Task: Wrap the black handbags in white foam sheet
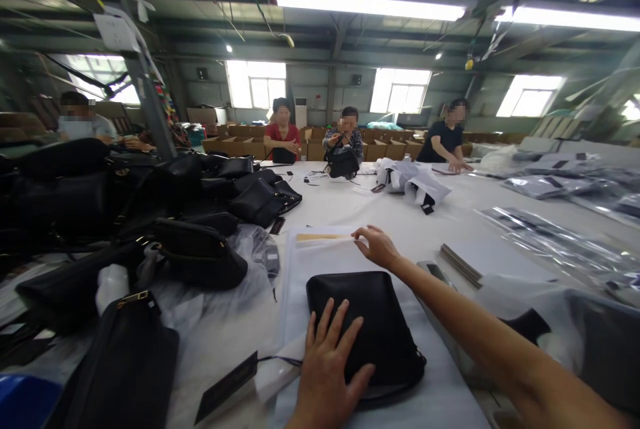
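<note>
At lower centre, the left hand (pixel 327 366), fingers spread and forearm cut off, partly hides the black bag (pixel 383 329) lying on white sheeting (pixel 300 272), whose far edge the right hand (pixel 377 246) pinches.

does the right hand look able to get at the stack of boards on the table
Likely yes: nothing covers the left edge of the stack of boards, though the right hand seems to be pinching a white sheet and would need to let go.
</note>
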`<state>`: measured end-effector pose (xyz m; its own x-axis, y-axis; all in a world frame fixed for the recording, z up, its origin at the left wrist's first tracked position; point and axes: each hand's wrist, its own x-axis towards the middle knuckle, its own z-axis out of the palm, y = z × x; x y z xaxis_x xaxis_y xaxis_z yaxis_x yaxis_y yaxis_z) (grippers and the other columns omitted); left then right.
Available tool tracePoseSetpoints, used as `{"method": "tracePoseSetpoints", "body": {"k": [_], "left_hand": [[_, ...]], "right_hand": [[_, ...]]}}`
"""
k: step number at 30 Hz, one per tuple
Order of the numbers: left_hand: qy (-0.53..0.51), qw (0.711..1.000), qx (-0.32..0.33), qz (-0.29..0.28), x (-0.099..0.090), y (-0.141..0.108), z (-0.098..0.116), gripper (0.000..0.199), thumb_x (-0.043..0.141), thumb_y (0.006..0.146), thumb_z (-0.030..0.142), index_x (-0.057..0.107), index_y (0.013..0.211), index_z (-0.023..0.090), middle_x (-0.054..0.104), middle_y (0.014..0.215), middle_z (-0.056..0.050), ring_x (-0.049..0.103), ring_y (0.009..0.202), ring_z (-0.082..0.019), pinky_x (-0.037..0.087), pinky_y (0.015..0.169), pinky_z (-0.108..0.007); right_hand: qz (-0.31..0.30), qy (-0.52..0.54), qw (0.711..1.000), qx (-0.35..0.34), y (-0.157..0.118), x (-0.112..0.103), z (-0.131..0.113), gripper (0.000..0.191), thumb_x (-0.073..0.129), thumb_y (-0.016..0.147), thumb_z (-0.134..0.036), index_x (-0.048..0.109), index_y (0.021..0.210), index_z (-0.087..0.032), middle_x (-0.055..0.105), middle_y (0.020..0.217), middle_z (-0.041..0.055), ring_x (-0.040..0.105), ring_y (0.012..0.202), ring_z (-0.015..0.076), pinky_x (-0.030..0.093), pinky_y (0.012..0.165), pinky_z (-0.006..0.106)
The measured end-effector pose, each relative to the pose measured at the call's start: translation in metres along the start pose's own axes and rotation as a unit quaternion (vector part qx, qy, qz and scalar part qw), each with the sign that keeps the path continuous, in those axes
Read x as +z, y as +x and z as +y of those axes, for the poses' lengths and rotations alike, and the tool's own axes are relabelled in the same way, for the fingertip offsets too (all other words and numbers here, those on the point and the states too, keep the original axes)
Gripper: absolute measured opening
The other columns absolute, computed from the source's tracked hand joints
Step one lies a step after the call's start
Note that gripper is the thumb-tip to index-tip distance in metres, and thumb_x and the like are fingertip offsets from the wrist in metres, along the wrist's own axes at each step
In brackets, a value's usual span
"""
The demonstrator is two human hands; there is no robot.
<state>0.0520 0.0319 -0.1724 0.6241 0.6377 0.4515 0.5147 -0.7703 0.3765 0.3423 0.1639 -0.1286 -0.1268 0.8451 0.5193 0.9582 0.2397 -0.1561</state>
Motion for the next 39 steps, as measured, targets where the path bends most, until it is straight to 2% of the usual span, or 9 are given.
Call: {"method": "tracePoseSetpoints", "body": {"k": [6, 10, 13, 16, 20, 24, 30, 34, 39], "left_hand": [[0.008, 0.999, -0.009, 0.03, -0.036, 0.037, -0.004, 0.044, 0.049, 0.095, 0.03, 0.048, 0.139, 0.029, 0.056, 0.14, -0.005, 0.053, 0.127, -0.025, 0.044, 0.107, -0.046], [0.12, 0.989, 0.026, 0.077, -0.066, 0.094, -0.016, 0.064, 0.058, 0.089, 0.021, 0.034, 0.148, 0.028, 0.033, 0.157, -0.01, 0.029, 0.144, -0.029, 0.028, 0.116, -0.052], [0.183, 0.98, 0.077, 0.004, -0.079, 0.13, -0.021, 0.087, 0.078, 0.075, 0.027, 0.031, 0.149, 0.029, 0.03, 0.158, -0.014, 0.019, 0.147, -0.038, 0.01, 0.116, -0.065], [0.181, 0.974, 0.102, -0.087, -0.084, 0.143, -0.021, 0.084, 0.082, 0.07, 0.031, 0.041, 0.143, 0.029, 0.057, 0.138, -0.011, 0.046, 0.132, -0.036, 0.014, 0.114, -0.067], [0.174, 0.972, 0.117, -0.108, -0.079, 0.121, -0.012, 0.046, 0.071, 0.082, 0.027, 0.057, 0.126, 0.028, 0.071, 0.11, -0.005, 0.066, 0.103, -0.025, 0.044, 0.1, -0.043], [0.178, 0.971, 0.125, -0.1, -0.063, 0.079, 0.005, 0.025, 0.056, 0.091, 0.018, 0.061, 0.114, 0.025, 0.069, 0.098, -0.004, 0.065, 0.093, -0.021, 0.051, 0.081, -0.032], [0.175, 0.971, 0.138, -0.085, -0.048, 0.044, 0.015, 0.021, 0.05, 0.094, 0.016, 0.062, 0.11, 0.024, 0.066, 0.102, -0.004, 0.06, 0.095, -0.021, 0.052, 0.083, -0.032], [0.162, 0.972, 0.153, -0.082, -0.047, 0.038, 0.013, 0.025, 0.05, 0.093, 0.012, 0.061, 0.111, 0.024, 0.065, 0.106, -0.004, 0.059, 0.098, -0.019, 0.051, 0.088, -0.032], [0.142, 0.972, 0.166, -0.082, -0.049, 0.033, 0.01, 0.022, 0.049, 0.095, 0.015, 0.062, 0.11, 0.024, 0.065, 0.104, -0.004, 0.059, 0.097, -0.018, 0.052, 0.087, -0.031]], "right_hand": [[0.038, 0.003, 0.995, -0.089, -0.023, -0.042, -0.034, 0.017, 0.051, 0.085, -0.013, 0.057, 0.097, -0.022, 0.071, 0.112, 0.0041, 0.065, 0.106, 0.0183, 0.031, 0.115, 0.045], [0.062, -0.019, 0.984, -0.163, -0.049, -0.06, -0.051, 0.018, 0.047, 0.087, -0.01, 0.057, 0.097, -0.022, 0.065, 0.127, 0.006, 0.056, 0.123, 0.0202, 0.026, 0.117, 0.049], [0.052, -0.038, 0.977, -0.204, -0.071, -0.069, -0.062, 0.022, 0.046, 0.087, -0.009, 0.059, 0.101, -0.021, 0.059, 0.137, 0.0067, 0.051, 0.129, 0.0216, 0.025, 0.117, 0.052], [0.031, -0.035, 0.975, -0.216, -0.091, -0.079, -0.071, 0.018, 0.05, 0.09, -0.015, 0.06, 0.103, -0.021, 0.053, 0.143, 0.008, 0.048, 0.131, 0.0232, 0.026, 0.117, 0.053], [0.041, -0.026, 0.987, -0.155, -0.11, -0.095, -0.082, 0.039, 0.061, 0.088, -0.034, 0.056, 0.124, -0.02, 0.043, 0.15, 0.0125, 0.04, 0.137, 0.0286, 0.025, 0.117, 0.054], [0.037, -0.03, 0.991, -0.123, -0.121, -0.099, -0.097, 0.067, 0.068, 0.083, -0.031, 0.041, 0.145, -0.023, 0.046, 0.148, 0.0118, 0.036, 0.14, 0.0309, 0.02, 0.118, 0.057], [0.013, -0.034, 0.991, -0.133, -0.142, -0.071, -0.107, 0.037, 0.05, 0.091, -0.01, 0.063, 0.123, -0.025, 0.07, 0.118, 0.0062, 0.065, 0.111, 0.0223, 0.033, 0.114, 0.052], [0.031, -0.029, 0.991, -0.127, -0.16, -0.054, -0.105, 0.038, 0.046, 0.091, -0.007, 0.066, 0.12, -0.023, 0.068, 0.124, 0.0063, 0.065, 0.112, 0.0232, 0.048, 0.103, 0.046], [0.054, -0.008, 0.991, -0.123, -0.174, -0.046, -0.104, 0.042, 0.045, 0.091, -0.008, 0.063, 0.126, -0.023, 0.065, 0.129, 0.0065, 0.061, 0.119, 0.0228, 0.05, 0.103, 0.044]]}}
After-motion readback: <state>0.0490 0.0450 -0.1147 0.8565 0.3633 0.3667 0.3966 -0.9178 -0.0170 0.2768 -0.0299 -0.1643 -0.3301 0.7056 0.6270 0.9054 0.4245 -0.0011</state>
